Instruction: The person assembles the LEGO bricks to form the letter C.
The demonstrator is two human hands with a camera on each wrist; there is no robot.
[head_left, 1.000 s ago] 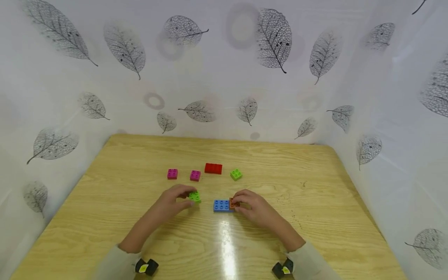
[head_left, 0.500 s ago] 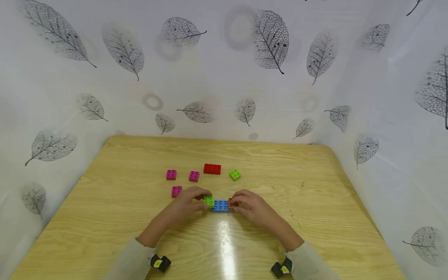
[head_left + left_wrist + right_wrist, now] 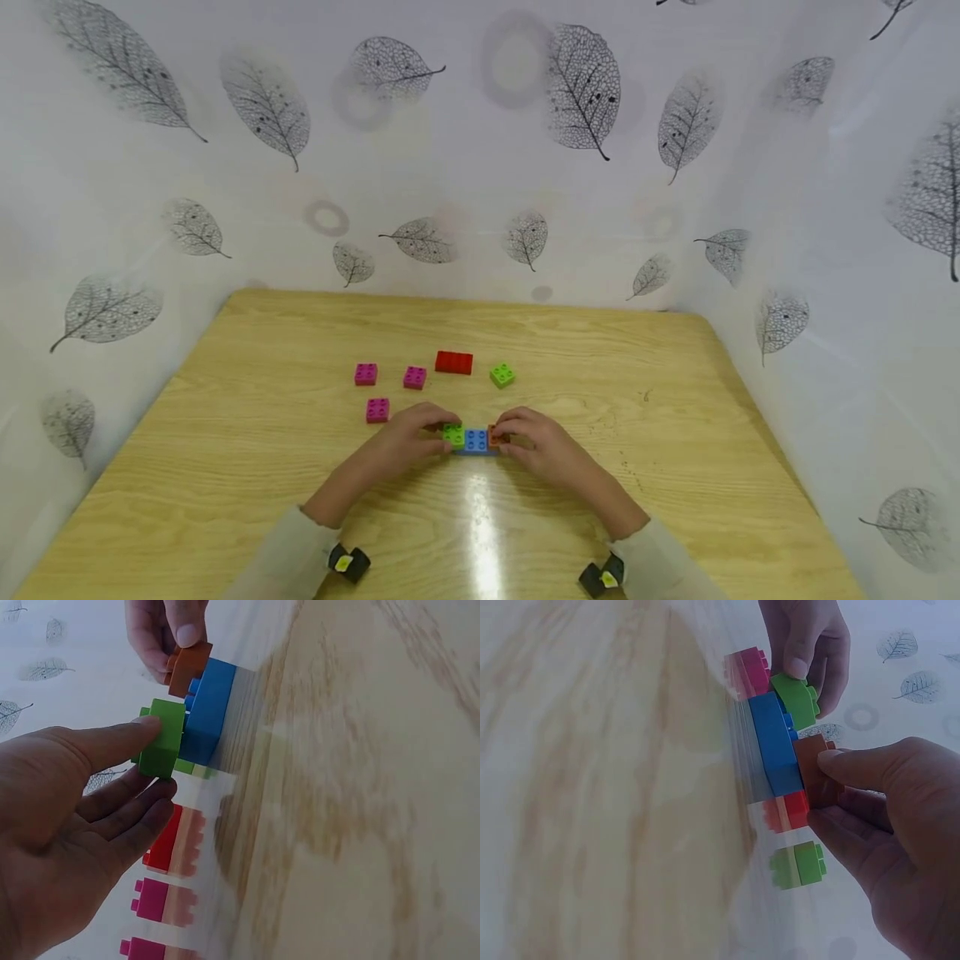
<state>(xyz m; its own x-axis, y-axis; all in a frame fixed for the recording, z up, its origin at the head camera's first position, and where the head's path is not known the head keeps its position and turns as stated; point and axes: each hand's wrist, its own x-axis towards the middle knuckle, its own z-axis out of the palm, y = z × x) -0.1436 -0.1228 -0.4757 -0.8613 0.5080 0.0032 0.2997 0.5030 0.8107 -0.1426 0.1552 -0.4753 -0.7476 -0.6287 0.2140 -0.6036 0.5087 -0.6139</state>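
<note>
A long blue building brick lies on the wooden table between both hands. My left hand pinches a small green brick between thumb and fingers. That brick sits over the left end of the blue one and looks slightly tilted in the right wrist view. At the blue brick's other end, my right hand pinches an orange brick that is on top of its studs. The fingertips partly cover both small bricks in the head view.
Behind the hands lie a red brick and a second green brick. Pink bricks rest farther left, one close to the left hand. A leaf-patterned sheet surrounds the table at the back and sides.
My left hand has carried the green brick rightward onto the left end of the blue brick, uncovering a pink brick behind it. The right hand has stayed at the orange brick.
</note>
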